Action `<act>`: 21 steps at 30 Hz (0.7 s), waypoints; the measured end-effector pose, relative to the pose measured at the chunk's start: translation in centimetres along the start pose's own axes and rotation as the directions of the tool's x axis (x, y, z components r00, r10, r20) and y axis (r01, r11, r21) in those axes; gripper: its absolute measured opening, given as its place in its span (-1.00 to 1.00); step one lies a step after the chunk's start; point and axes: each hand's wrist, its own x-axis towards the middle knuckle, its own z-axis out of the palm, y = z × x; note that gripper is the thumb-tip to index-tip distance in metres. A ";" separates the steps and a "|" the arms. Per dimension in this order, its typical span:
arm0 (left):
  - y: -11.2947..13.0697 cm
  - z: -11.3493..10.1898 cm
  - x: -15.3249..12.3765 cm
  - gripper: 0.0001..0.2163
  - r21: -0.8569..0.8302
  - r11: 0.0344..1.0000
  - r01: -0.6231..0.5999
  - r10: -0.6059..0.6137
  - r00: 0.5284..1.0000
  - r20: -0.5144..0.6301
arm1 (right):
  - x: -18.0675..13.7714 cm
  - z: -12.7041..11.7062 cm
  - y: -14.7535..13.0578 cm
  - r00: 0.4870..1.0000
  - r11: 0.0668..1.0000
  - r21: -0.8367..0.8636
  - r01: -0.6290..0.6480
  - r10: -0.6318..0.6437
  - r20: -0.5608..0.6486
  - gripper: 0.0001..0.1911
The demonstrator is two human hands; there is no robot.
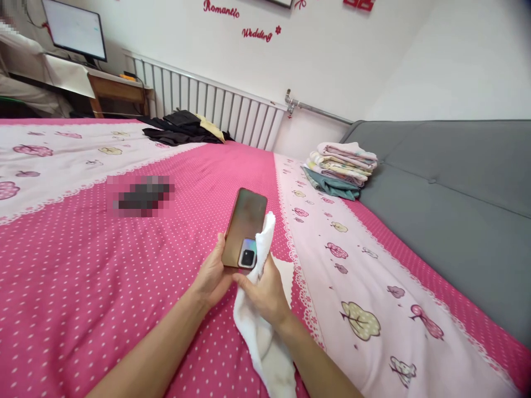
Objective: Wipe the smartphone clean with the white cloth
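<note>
A smartphone (244, 221) in a brownish case is held up over the bed, its back and square camera block facing me. My left hand (212, 276) grips its lower left edge, thumb along the side. In my right hand (267, 290) is a white cloth (253, 326), pinched under the thumb. The top of the cloth lies against the phone's right edge, beside the camera block, and the rest hangs down past my wrist. The fingers of both hands behind the phone and cloth are partly hidden.
The bed has a pink dotted sheet (166, 287). Folded cloths (342, 166) are stacked by the grey headboard (448, 182). Dark clothes (182, 127) lie near the white radiator (207, 94). A blurred dark object (143, 197) rests at left. Behind is a desk with a monitor (74, 30).
</note>
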 end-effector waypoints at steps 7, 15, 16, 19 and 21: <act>-0.3 -0.6 0.7 -0.64 0.091 0.976 -0.199 0.191 0.977 0.093 | 0.9 -1.1 0.1 0.982 0.954 0.239 -0.179 0.189 -0.019 -0.58; 0.5 -1.2 0.9 -0.54 0.265 0.946 -0.190 0.119 0.958 0.262 | 1.8 -3.4 -0.2 0.988 0.986 0.124 -0.109 0.121 -0.095 -0.68; 0.5 -1.4 1.0 -0.56 0.291 0.940 -0.175 0.101 0.962 0.255 | 1.9 -3.6 -0.2 0.989 0.994 0.081 -0.079 0.088 -0.116 -0.67; 0.2 -1.8 1.0 -0.61 0.341 0.934 -0.112 0.042 0.978 0.205 | 2.1 -4.1 -0.2 0.994 0.998 -0.068 0.008 -0.016 -0.112 -0.56; -0.1 -1.9 1.0 -0.61 0.331 0.939 -0.093 0.033 0.982 0.185 | 2.0 -4.1 -0.1 0.994 0.986 -0.155 0.054 -0.067 -0.081 -0.42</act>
